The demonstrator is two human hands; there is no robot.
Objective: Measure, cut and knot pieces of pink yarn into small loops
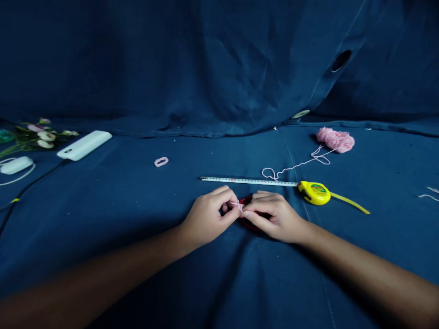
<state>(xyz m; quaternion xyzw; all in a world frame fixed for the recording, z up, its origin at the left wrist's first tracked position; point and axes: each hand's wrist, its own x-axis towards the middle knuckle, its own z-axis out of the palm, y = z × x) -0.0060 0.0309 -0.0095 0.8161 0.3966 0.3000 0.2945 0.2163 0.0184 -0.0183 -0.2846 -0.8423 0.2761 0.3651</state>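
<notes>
My left hand (209, 214) and my right hand (274, 215) meet at the middle of a blue cloth (219, 274). Both pinch a short piece of pink yarn (237, 206) between thumb and fingers. A red object (247, 222) lies under the two hands, mostly hidden. Just beyond the hands a yellow tape measure (315, 192) lies with its blade (247, 181) pulled out to the left. A pink yarn ball (336, 139) sits at the back right, and its loose strand (295, 167) trails toward the tape.
A small pink yarn loop (161, 161) lies left of centre. At the far left are a white power bank (84, 145), a small white device (15, 165) with cable, and artificial flowers (37, 132). White thread scraps (428, 193) lie at the right edge. Blue cloth rises behind.
</notes>
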